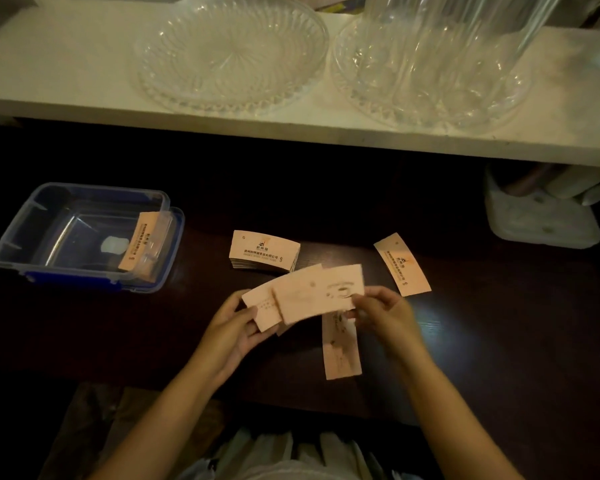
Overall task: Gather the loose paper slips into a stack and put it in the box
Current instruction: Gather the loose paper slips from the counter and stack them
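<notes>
My left hand (234, 325) and my right hand (383, 315) together hold a few pale orange paper slips (309, 294), fanned and blurred, above the dark table (499, 341). A neat stack of slips (264, 251) lies just beyond them. One loose slip (402, 264) rests to the right, and another (342, 351) lies under my right hand. The clear plastic box (25, 237) with blue clips stands at the left, with slips (137, 242) leaning against its right wall inside.
A white shelf (66, 67) runs across the back, carrying two cut-glass dishes (229, 53) (426, 88) and a tall clear vessel (458, 29). A white plastic object (541, 216) sits under the shelf at the right. The table's near edge is close to my body.
</notes>
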The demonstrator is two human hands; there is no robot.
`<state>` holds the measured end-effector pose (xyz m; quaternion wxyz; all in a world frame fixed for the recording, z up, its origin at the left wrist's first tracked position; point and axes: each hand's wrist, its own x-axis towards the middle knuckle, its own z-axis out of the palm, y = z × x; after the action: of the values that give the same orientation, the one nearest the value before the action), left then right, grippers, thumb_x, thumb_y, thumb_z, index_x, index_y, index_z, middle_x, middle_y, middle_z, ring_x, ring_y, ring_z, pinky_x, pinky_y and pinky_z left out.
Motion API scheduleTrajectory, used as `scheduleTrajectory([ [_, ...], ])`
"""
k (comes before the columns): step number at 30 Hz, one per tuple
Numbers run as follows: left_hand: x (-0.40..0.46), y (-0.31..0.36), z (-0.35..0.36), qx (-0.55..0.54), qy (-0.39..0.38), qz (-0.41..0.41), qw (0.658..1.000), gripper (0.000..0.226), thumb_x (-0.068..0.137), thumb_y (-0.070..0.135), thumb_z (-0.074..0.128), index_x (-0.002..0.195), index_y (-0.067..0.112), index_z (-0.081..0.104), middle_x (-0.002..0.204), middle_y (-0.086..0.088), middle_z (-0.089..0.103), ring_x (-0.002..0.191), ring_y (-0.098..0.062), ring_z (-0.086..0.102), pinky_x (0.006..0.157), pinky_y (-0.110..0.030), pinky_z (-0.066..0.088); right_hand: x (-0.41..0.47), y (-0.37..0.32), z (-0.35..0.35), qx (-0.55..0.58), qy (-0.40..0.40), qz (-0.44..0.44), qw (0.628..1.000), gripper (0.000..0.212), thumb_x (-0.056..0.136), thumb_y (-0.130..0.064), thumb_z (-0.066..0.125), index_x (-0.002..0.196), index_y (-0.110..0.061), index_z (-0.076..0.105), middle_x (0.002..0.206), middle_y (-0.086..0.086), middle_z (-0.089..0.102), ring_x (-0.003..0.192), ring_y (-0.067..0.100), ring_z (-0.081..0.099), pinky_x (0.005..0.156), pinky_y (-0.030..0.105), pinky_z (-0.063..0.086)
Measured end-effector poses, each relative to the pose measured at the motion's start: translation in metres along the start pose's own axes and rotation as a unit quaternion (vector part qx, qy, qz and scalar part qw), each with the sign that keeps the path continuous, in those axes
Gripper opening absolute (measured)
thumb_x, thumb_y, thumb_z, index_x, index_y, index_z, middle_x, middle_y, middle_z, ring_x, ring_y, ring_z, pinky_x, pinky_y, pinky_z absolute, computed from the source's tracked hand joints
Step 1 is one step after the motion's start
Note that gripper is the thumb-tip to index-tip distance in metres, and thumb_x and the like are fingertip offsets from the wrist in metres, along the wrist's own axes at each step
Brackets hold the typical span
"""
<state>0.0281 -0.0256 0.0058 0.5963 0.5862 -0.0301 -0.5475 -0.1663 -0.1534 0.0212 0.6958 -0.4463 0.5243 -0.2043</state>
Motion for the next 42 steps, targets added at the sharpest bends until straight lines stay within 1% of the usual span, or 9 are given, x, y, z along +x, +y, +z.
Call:
scheduleTrajectory([
  [6,-0.003,-0.002,0.002,0.017,0.04,0.045,0.998,0.024,0.087,0.004,0.049,0.103,0.019,0.059,0.096,-0.004,0.072,0.087,-0.016,0.07,0.061,-0.025,0.056,-0.012,0.023,0.047,-0.057,0.019,-0.052,0.997,0.008,0.084,-0.007,0.062,0.077,-0.008,0.058,0.068,0.002,0.068,0.05,0.005,0.063,0.046,0.014,0.048],
  [9,-0.003,-0.007,-0.006,-0.016,0.061,0.047,0.997,0.022,0.088,0.002,0.048,0.103,0.014,0.059,0.1,-0.009,0.069,0.09,-0.017,0.068,0.062,-0.025,0.057,-0.008,0.034,0.044,-0.145,0.035,-0.098,0.984,0.012,0.082,-0.022,0.065,0.09,-0.016,0.059,0.086,-0.004,0.067,0.078,0.012,0.065,0.062,0.026,0.053],
  [12,-0.004,-0.01,-0.019,-0.012,0.085,0.034,0.996,0.021,0.088,0.004,0.048,0.1,0.017,0.059,0.102,-0.009,0.068,0.095,-0.019,0.065,0.069,-0.029,0.055,0.008,0.048,0.009,-0.411,0.01,-0.198,0.89,0.081,0.074,-0.039,0.07,0.141,-0.028,0.026,0.137,-0.014,0.038,0.129,0.009,0.033,0.1,0.038,0.038],
  [16,-0.002,-0.012,-0.032,-0.036,0.119,0.017,0.992,0.023,0.088,0.003,0.047,0.103,0.017,0.058,0.103,-0.01,0.066,0.097,-0.021,0.062,0.078,-0.037,0.052,0.028,0.071,-0.031,-0.607,-0.13,-0.223,0.751,0.116,0.061,-0.065,0.063,0.129,-0.052,-0.029,0.149,-0.016,-0.024,0.137,0.007,-0.026,0.111,0.046,-0.004],
  [21,-0.001,-0.014,-0.034,-0.047,0.141,0.008,0.989,0.03,0.089,0.002,0.045,0.117,0.011,0.052,0.105,-0.012,0.064,0.1,-0.024,0.06,0.076,-0.036,0.05,0.051,0.068,-0.024,-0.656,-0.126,-0.235,0.706,0.124,0.056,-0.064,0.069,0.141,-0.037,-0.017,0.156,0.0,0.002,0.142,0.022,-0.004,0.113,0.049,-0.005],
  [26,0.001,-0.014,-0.033,-0.035,0.15,0.004,0.988,0.031,0.09,0.004,0.045,0.12,0.009,0.05,0.11,-0.015,0.062,0.103,-0.027,0.058,0.082,-0.04,0.048,0.053,0.051,-0.022,-0.635,-0.069,-0.164,0.752,0.094,0.063,-0.047,0.076,0.139,-0.024,0.024,0.127,0.002,0.04,0.118,0.022,0.038,0.104,0.04,0.034],
  [32,0.002,-0.016,-0.025,-0.056,0.147,0.006,0.988,0.028,0.092,0.005,0.041,0.118,0.014,0.047,0.109,-0.011,0.061,0.102,-0.025,0.058,0.072,-0.039,0.051,0.023,0.03,-0.028,-0.149,-0.013,-0.03,0.988,0.01,0.085,-0.008,0.061,0.087,-0.017,0.061,0.082,0.002,0.072,0.082,0.018,0.071,0.053,0.015,0.053],
  [35,0.001,-0.016,-0.013,-0.067,0.104,0.014,0.992,0.022,0.093,0.008,0.038,0.107,0.022,0.047,0.11,-0.006,0.06,0.102,-0.023,0.058,0.069,-0.041,0.053,0.007,0.029,-0.003,0.04,-0.027,0.041,0.998,0.012,0.083,-0.005,0.061,0.095,-0.008,0.059,0.082,0.005,0.074,0.073,0.015,0.072,0.053,0.019,0.056],
  [42,-0.005,-0.018,-0.001,-0.003,0.052,0.022,0.998,0.03,0.089,0.006,0.048,0.113,0.025,0.048,0.11,-0.006,0.062,0.095,-0.019,0.063,0.059,-0.028,0.057,0.001,0.046,0.057,-0.043,-0.024,0.017,0.999,0.017,0.082,-0.015,0.066,0.077,-0.013,0.05,0.087,0.008,0.069,0.077,0.018,0.071,0.057,0.026,0.059],
])
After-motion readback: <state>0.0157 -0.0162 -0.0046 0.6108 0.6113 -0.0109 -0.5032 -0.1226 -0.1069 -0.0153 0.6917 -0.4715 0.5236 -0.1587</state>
